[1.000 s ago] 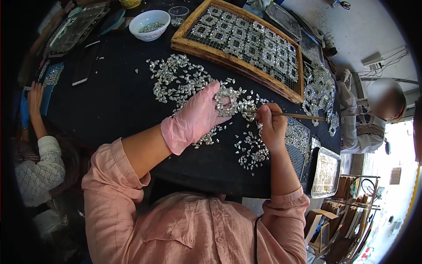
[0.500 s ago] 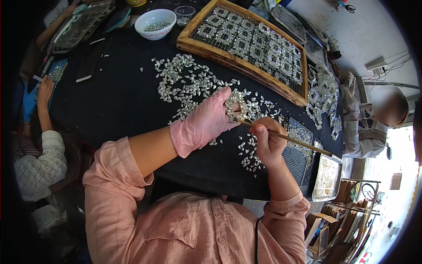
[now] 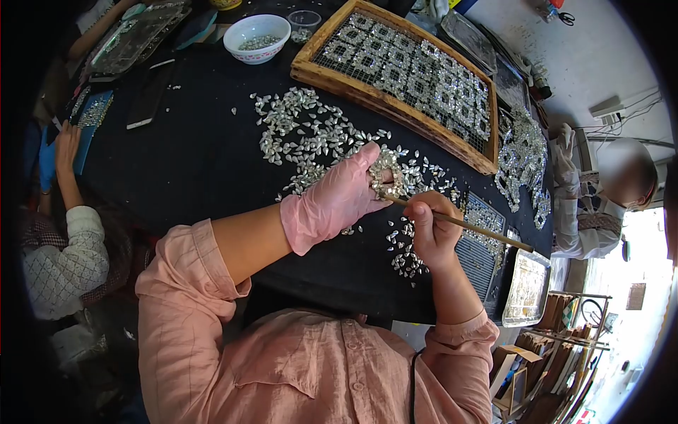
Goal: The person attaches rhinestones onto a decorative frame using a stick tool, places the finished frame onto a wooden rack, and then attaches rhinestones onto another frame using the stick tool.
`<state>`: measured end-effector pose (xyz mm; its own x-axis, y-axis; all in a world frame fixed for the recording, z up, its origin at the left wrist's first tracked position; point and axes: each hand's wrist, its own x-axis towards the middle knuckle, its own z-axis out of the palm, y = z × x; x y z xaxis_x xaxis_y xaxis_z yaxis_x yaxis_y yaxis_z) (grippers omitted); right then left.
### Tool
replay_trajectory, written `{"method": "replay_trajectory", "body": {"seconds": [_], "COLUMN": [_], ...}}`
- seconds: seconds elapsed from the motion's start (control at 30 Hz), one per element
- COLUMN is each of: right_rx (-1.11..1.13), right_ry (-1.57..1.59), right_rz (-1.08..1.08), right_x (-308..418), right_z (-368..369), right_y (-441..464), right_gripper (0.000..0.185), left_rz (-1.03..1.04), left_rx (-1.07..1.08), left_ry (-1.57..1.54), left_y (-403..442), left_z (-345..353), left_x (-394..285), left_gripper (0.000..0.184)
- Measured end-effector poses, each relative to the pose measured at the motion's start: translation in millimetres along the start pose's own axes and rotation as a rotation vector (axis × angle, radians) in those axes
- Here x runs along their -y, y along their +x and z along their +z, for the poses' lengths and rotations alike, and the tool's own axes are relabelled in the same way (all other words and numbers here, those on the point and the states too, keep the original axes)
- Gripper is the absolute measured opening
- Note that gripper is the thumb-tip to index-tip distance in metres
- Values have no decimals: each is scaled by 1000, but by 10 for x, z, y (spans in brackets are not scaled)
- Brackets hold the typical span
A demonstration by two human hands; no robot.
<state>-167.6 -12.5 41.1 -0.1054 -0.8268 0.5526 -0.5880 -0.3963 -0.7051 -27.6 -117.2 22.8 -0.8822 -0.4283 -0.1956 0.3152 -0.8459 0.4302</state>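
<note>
On the near side of the wood-framed mesh tray [image 3: 395,106], the left hand [image 3: 332,191], in a thin pink glove, pinches a squarish ring of clear stones [image 3: 397,171] between thumb and fingers, the ring held up and well apart from the tray. The bare right hand [image 3: 434,230], also nearer the wearer than the tray, has thumb and forefinger pressed together on a slim stick [image 3: 487,232], whose tip ends at the ring's near edge; whether it touches a stone is too small to tell. Loose drop-shaped stones [image 3: 300,124] are scattered over the dark worktop [image 3: 198,141] to the left of the tray and along its near side, with a smaller cluster [image 3: 405,258] farther from it, beside the right hand. Rows of similar stone rings [image 3: 402,60] lie on the tray's mesh. To the right of the tray sits a heap of glittering pieces [image 3: 522,152]; nearer the wearer than the tray's right end are a ridged board [image 3: 473,265] partly covered with stones and a shiny metal tray [image 3: 526,290]. Just left of the tray stand a white bowl [image 3: 256,56] and a clear cup [image 3: 314,25], both containing stones; well left of it lies a phone [image 3: 150,95]. Farther left of the tray, a co-worker's bare hand [image 3: 67,145] is at a blue board [image 3: 92,134].
</note>
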Motion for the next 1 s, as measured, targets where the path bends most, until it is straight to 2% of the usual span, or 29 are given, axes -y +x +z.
{"method": "replay_trajectory", "body": {"seconds": [0.2, 0.4, 0.57, 0.7, 0.83, 1.0], "right_rx": [-44, -170, -283, -479, -351, -237], "right_ry": [97, 271, 554, 452, 62, -149], "right_rz": [152, 512, 596, 454, 479, 451], "right_x": [-11, 48, -69, -115, -223, -301], "right_z": [20, 27, -52, -272, -352, -332], "right_y": [-20, 71, 88, 143, 117, 78], "right_gripper": [21, 27, 29, 26, 27, 31], "left_rz": [-1, -4, -6, 39, 49, 32], "left_rx": [10, 44, 21, -111, -110, -45], "left_ry": [1, 7, 8, -16, -15, 12], "left_y": [-25, -21, -42, -26, -36, -30], "left_z": [32, 40, 52, 61, 70, 32], "left_x": [-16, -1, -30, -84, -154, -155], "left_gripper": [38, 38, 35, 32, 33, 33]}}
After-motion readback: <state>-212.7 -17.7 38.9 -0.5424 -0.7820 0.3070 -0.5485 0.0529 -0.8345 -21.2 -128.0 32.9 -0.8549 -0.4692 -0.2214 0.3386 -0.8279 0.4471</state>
